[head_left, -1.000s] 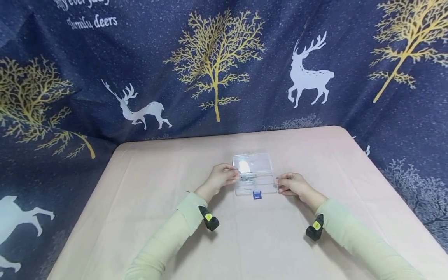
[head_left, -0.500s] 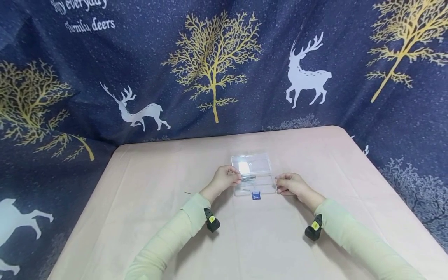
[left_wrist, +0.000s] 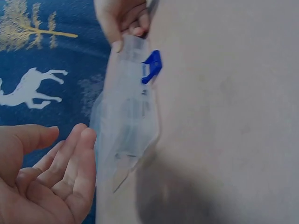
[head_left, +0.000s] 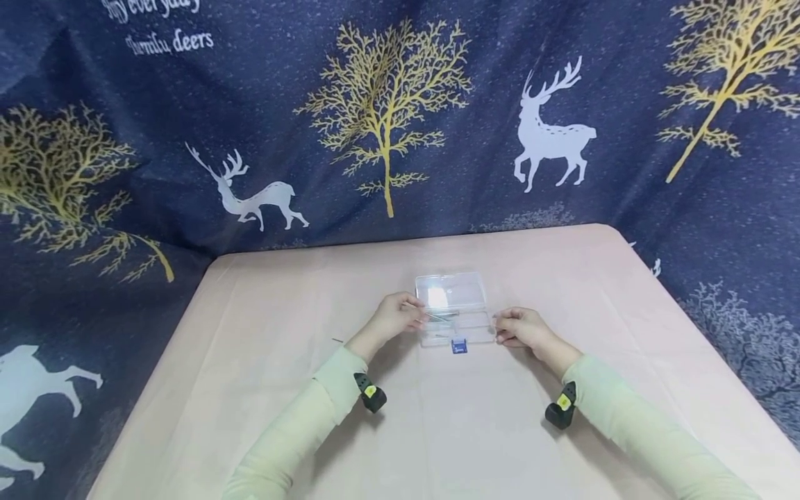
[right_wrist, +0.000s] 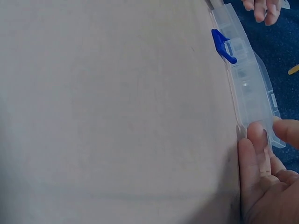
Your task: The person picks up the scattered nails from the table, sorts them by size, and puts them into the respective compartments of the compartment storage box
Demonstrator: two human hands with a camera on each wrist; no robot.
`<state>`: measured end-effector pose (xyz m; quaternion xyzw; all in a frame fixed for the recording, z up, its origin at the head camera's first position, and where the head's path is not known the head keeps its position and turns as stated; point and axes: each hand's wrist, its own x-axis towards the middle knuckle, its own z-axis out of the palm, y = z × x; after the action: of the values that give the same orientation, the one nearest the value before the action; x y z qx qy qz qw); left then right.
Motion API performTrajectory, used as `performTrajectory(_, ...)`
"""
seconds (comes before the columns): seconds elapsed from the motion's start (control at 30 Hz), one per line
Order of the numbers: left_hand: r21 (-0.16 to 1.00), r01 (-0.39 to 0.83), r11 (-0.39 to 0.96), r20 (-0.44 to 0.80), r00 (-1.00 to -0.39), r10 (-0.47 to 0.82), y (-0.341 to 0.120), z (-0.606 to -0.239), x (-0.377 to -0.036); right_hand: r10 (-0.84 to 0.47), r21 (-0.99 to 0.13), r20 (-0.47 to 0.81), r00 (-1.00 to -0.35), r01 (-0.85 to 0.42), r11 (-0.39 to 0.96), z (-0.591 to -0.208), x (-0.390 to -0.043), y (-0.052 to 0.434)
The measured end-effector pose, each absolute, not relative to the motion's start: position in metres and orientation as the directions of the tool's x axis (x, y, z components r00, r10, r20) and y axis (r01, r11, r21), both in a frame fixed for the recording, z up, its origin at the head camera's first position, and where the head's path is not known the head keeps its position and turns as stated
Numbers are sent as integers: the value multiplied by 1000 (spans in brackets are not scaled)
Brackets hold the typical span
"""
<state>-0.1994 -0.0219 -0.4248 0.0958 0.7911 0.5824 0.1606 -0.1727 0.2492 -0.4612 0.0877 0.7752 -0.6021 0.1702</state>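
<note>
clear plastic box (head_left: 454, 310) sits open near the middle of the pink table (head_left: 250, 361), lid (head_left: 451, 289) tipped back toward the deer-print backdrop (head_left: 387, 118), blue latch (head_left: 459, 347) on the near edge facing the person. left hand (head_left: 400, 316) is at the left end of the box; in the left wrist view its fingers (left_wrist: 70, 172) are relaxed and mostly straight, holding nothing there. in the head view the fingertips appear to meet thin metal pieces (head_left: 442, 317) inside the tray, but whether they pinch one cannot be told. right hand (head_left: 523, 328) rests against the right end, fingers (right_wrist: 259, 154) lightly curled onto the box wall, thumb (right_wrist: 286, 130) on the far side, steadying it rather than clamping. risk assessment: the box looks light and sits on smooth cloth, so an uneven push from either side would likely slide or rotate it. the lid stands unsupported and could fall onto the left fingers if the base is jolted. the small metal pieces could probably spill or roll out if the tray tilts.
</note>
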Motion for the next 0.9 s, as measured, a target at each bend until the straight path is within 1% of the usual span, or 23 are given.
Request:
performTrajectory(0.3, 937, -9, 348, -119, -948, 297, -51, -421, -192, -56, -906, -366, -929, 342, 249, -466, -172, 246)
performTrajectory(0.5, 945, -22, 325, -111, -960, 257, -70, -413, -189, -60, -907, -361, -931, 336, 254, -463, -171, 247)
performTrajectory(0.6, 938, 20, 347, -76, -963, 259, -80, -398, -182, -67, -905, -366, -928, 339, 256, -456, -170, 246)
performTrajectory(0.67, 923, 51, 382, -52, -966, 255, -88, -396, -180, -69, -904, -368, -927, 340, 259, -456, -170, 246)
performTrajectory(0.77, 901, 76, 427, -29, -972, 234, -99, -399, -176, -65, -902, -368, -928, 339, 265, -455, -170, 246)
performTrajectory(0.83, 890, 81, 448, -16, -978, 207, -107, -413, -180, -62, -902, -365, -929, 337, 270, -458, -171, 247)
performTrajectory(0.9, 885, 85, 458, -6, -981, 193, -115, -418, -178, -68, -902, -363, -929, 332, 275, -457, -170, 247)
